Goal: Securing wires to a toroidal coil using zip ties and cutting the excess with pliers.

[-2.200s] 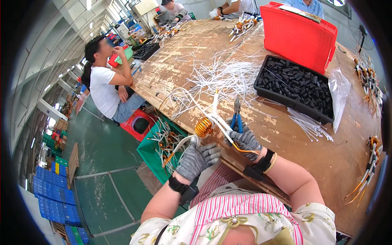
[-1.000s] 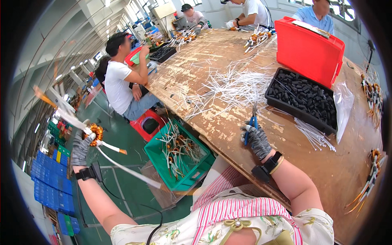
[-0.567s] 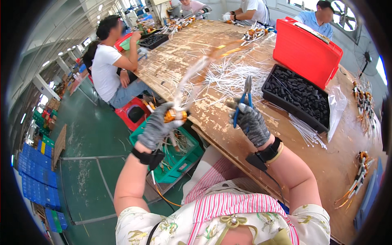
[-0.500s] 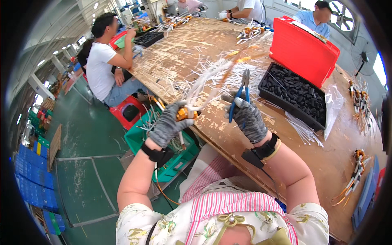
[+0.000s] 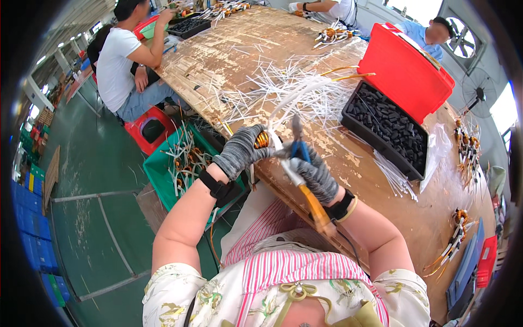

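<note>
My gloved left hand (image 5: 241, 152) is closed round a copper-wound coil (image 5: 262, 140) near the table's front edge. White-sleeved leads (image 5: 297, 97) rise from the coil toward the far right and end in bare amber wire. Another lead (image 5: 308, 199), white then amber, slants down past my right hand and is blurred at its end. Blue-handled pliers (image 5: 298, 146) sit in my gloved right hand (image 5: 316, 179), jaws pointing up and away. That hand is close beside the coil; whether its fingers also touch the slanting lead I cannot tell.
White sleeve pieces (image 5: 272, 82) litter the wooden table (image 5: 218, 60). A black bin (image 5: 381, 144) of black parts stands right, with a red box (image 5: 406, 71) behind it. A green crate (image 5: 158, 169) of coils is at lower left. Several people sit round the table.
My right hand with the pliers has come left and down, closer to the coil. One lead has swung down toward me. The coil has shifted slightly right and up in my left hand.
</note>
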{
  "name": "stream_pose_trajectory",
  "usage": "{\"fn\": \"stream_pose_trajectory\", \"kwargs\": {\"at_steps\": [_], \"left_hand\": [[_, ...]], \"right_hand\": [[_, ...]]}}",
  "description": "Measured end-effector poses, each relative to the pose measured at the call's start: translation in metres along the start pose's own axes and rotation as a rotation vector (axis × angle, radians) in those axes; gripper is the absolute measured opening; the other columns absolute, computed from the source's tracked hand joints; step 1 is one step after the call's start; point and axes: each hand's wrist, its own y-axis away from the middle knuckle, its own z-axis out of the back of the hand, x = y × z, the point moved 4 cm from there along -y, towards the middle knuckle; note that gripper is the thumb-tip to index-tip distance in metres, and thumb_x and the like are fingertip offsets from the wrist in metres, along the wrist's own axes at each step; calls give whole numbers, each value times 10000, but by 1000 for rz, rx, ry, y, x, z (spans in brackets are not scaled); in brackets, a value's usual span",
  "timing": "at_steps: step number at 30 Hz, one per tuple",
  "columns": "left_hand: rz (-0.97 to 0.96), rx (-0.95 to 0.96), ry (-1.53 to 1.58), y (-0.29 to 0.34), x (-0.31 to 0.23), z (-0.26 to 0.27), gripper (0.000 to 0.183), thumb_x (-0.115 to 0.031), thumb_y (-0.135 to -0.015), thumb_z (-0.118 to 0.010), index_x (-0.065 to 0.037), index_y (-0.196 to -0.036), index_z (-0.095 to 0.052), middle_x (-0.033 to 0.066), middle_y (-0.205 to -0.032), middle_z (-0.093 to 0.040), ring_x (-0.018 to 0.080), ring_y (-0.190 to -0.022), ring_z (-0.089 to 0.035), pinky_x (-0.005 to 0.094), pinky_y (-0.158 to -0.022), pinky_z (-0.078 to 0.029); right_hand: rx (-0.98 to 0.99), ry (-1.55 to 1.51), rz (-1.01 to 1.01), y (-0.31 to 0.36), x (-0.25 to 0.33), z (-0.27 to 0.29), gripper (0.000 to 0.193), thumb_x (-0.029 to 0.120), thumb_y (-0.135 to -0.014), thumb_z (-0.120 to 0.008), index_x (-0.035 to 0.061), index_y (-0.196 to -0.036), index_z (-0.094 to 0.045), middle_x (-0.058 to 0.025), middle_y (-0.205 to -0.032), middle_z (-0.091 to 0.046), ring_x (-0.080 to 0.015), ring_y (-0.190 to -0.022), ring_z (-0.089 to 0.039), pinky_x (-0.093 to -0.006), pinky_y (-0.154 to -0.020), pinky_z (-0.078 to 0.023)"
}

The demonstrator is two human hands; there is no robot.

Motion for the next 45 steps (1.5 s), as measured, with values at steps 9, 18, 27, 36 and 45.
{"fn": "stream_pose_trajectory", "kwargs": {"at_steps": [9, 18, 27, 36, 45], "left_hand": [[-53, 36, -21, -4, 7, -2, 699, -378, -665, -791, 36, -1163, -526, 206, -955, -612, 305, -904, -600, 354, -823, -471], [25, 125, 37, -8, 3, 1, 715, -378, -662, -787, 37, -1179, -521, 226, -1013, -610, 329, -968, -595, 378, -852, -465], [21, 154, 48, -14, -8, 2, 675, -352, -657, -789, 30, -1154, -540, 223, -981, -620, 341, -948, -599, 379, -840, -467], [19, 145, 89, -16, -11, -1, 662, -323, -654, -794, 19, -1162, -542, 215, -983, -624, 332, -951, -602, 364, -843, -467], [42, 142, -244, -16, -23, -4, 590, -367, -671, -768, -34, -1115, -568, 143, -973, -643, 305, -930, -601, 403, -833, -471]], "right_hand": [[96, 1532, 218, -23, 42, 57, 504, 169, -781, -608, 59, -1260, -494, -166, -969, -592, -327, -819, -572, -405, -755, -464], [136, 1633, 214, -26, 50, 41, 573, 134, -707, -597, 76, -1268, -495, -196, -924, -550, -370, -859, -521, -444, -772, -421], [121, 1695, 199, -31, 46, 41, 483, 186, -756, -597, 93, -1226, -537, -196, -916, -588, -360, -837, -567, -435, -771, -464], [9, 1150, -131, -11, 28, 83, 323, 286, -854, -552, 76, -1092, -610, -172, -874, -650, -342, -809, -621, -428, -730, -485], [15, 2041, -374, 9, 28, 87, 532, 435, -808, -579, 105, -1222, -531, -116, -1104, -577, -305, -1052, -525, -451, -871, -408]]}}
